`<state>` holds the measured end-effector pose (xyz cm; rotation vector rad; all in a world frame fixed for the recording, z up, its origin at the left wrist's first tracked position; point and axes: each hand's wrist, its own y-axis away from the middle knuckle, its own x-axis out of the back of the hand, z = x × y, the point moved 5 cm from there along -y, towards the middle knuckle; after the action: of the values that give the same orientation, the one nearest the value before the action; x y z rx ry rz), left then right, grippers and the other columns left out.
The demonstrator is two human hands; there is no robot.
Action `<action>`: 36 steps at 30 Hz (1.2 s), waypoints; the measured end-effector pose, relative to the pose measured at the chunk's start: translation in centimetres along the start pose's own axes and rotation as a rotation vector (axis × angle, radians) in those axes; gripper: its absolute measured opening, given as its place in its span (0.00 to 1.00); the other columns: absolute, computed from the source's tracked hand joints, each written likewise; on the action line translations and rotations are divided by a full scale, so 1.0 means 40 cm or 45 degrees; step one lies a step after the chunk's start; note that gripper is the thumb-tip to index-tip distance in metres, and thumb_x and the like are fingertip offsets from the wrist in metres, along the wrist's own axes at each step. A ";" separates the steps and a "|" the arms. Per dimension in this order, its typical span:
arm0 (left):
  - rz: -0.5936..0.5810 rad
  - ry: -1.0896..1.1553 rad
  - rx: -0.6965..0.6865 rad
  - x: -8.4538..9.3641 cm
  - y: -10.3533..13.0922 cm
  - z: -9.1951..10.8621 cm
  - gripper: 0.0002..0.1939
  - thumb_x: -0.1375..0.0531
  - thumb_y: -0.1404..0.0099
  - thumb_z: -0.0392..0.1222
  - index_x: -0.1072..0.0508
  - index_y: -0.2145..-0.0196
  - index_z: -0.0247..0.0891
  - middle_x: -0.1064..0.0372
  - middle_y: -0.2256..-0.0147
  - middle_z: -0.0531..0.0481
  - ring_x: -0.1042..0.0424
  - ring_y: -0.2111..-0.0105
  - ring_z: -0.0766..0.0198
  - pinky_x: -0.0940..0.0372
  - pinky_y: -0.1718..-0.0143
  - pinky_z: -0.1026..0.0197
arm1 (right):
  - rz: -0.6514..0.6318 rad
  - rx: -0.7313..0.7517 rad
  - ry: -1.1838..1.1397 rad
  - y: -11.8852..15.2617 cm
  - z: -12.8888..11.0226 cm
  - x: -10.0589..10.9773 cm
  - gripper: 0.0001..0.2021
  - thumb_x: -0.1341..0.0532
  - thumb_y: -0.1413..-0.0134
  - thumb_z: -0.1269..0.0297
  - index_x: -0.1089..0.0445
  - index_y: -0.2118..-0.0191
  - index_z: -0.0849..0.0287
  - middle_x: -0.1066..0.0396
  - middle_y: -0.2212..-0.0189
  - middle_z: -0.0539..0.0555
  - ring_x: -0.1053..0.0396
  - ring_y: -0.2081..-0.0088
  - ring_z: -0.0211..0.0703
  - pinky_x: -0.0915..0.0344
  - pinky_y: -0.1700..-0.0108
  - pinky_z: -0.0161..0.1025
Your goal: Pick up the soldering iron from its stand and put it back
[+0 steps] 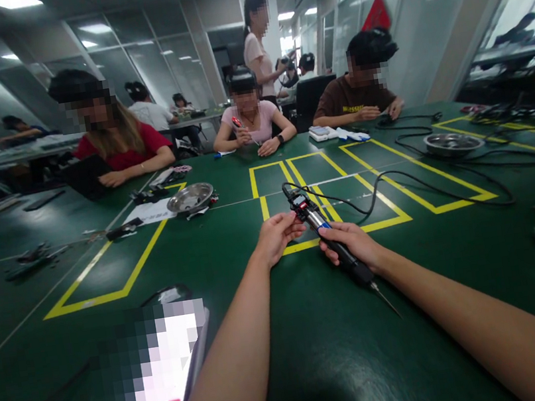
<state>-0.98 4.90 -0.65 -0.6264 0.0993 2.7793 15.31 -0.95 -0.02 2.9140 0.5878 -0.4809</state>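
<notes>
My right hand [352, 247] is wrapped round a black electric screwdriver [339, 242] with a silver and blue section. Its long thin bit points down and toward me at the right. At the tool's far end, where the cable [373, 201] bunches, the fingers of my left hand [280, 233] are closed together. Whether they pinch the cable or the tool's end is too small to tell. Both hands are above the green table [316, 327], near yellow tape outlines.
Metal bowls [191, 198] [454, 143] stand at left and right. A bright-screened tablet [173, 375] lies near my left forearm. Black parts [35, 258] are on the left. Across the table, several people sit; one holds a red-handled tool [237, 122].
</notes>
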 end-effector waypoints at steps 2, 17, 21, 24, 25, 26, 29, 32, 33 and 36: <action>-0.002 0.012 -0.002 0.001 0.000 0.000 0.13 0.35 0.41 0.43 0.29 0.64 0.30 0.26 0.67 0.42 0.25 0.69 0.63 0.33 0.67 0.63 | -0.002 0.008 0.006 -0.001 0.000 0.001 0.16 0.33 0.51 0.55 0.32 0.63 0.62 0.30 0.74 0.53 0.36 0.81 0.34 0.36 0.81 0.33; -0.059 0.099 -0.001 0.002 0.004 0.002 0.08 0.39 0.38 0.37 0.30 0.63 0.29 0.26 0.62 0.37 0.23 0.67 0.59 0.32 0.65 0.60 | 0.007 0.006 -0.001 -0.001 0.001 0.003 0.16 0.33 0.51 0.55 0.33 0.64 0.62 0.29 0.74 0.53 0.37 0.81 0.34 0.36 0.81 0.33; -0.062 0.103 0.004 0.002 0.004 0.002 0.07 0.39 0.38 0.36 0.30 0.63 0.29 0.26 0.63 0.38 0.23 0.67 0.59 0.31 0.65 0.60 | 0.008 0.011 0.018 -0.001 0.002 0.006 0.16 0.34 0.50 0.55 0.32 0.63 0.62 0.30 0.74 0.53 0.36 0.80 0.34 0.36 0.81 0.33; -0.053 0.083 0.008 0.002 0.004 0.002 0.08 0.39 0.38 0.37 0.30 0.63 0.29 0.26 0.63 0.38 0.23 0.67 0.59 0.31 0.65 0.61 | 0.003 0.009 0.028 -0.001 0.003 0.007 0.15 0.34 0.49 0.55 0.33 0.63 0.62 0.29 0.73 0.53 0.36 0.80 0.34 0.36 0.81 0.33; -0.049 0.075 0.008 0.002 0.004 0.001 0.08 0.38 0.38 0.37 0.30 0.63 0.29 0.26 0.63 0.38 0.23 0.67 0.59 0.31 0.65 0.61 | -0.001 0.009 0.028 -0.001 0.003 0.007 0.15 0.34 0.49 0.55 0.33 0.63 0.62 0.29 0.73 0.53 0.36 0.80 0.34 0.36 0.81 0.33; -0.048 0.069 0.008 0.002 0.004 0.001 0.08 0.38 0.38 0.38 0.30 0.63 0.29 0.26 0.63 0.39 0.23 0.67 0.59 0.31 0.65 0.61 | -0.005 0.007 0.029 -0.001 0.003 0.007 0.15 0.34 0.48 0.55 0.33 0.63 0.62 0.29 0.73 0.53 0.36 0.80 0.34 0.36 0.81 0.33; -0.049 0.061 0.002 0.001 0.003 0.001 0.09 0.38 0.39 0.38 0.30 0.63 0.29 0.27 0.64 0.39 0.24 0.67 0.59 0.31 0.64 0.60 | -0.009 0.005 0.032 -0.001 0.002 0.006 0.16 0.34 0.49 0.55 0.33 0.63 0.62 0.30 0.73 0.53 0.36 0.80 0.34 0.35 0.81 0.33; -0.048 0.053 0.004 0.002 0.003 0.000 0.09 0.37 0.39 0.38 0.29 0.63 0.29 0.27 0.64 0.40 0.24 0.67 0.60 0.31 0.64 0.61 | -0.011 0.005 0.033 0.000 0.002 0.004 0.16 0.34 0.49 0.54 0.33 0.64 0.62 0.29 0.73 0.53 0.36 0.80 0.34 0.36 0.81 0.33; -0.046 0.053 0.006 0.002 0.003 -0.001 0.09 0.37 0.39 0.38 0.29 0.64 0.29 0.27 0.64 0.40 0.24 0.67 0.60 0.31 0.64 0.61 | -0.013 0.001 0.032 0.000 0.002 0.003 0.16 0.34 0.49 0.54 0.33 0.64 0.62 0.29 0.74 0.53 0.37 0.80 0.34 0.36 0.81 0.33; -0.045 0.055 0.007 0.004 0.001 -0.003 0.10 0.36 0.40 0.39 0.29 0.64 0.30 0.27 0.65 0.41 0.24 0.67 0.61 0.31 0.64 0.61 | -0.016 -0.007 0.024 0.001 0.002 0.001 0.16 0.33 0.50 0.54 0.33 0.65 0.61 0.29 0.74 0.52 0.37 0.81 0.33 0.36 0.81 0.33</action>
<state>-1.10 4.88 -0.83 -0.6803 0.1041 2.7311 15.34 -0.97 -0.09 2.9144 0.6099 -0.4526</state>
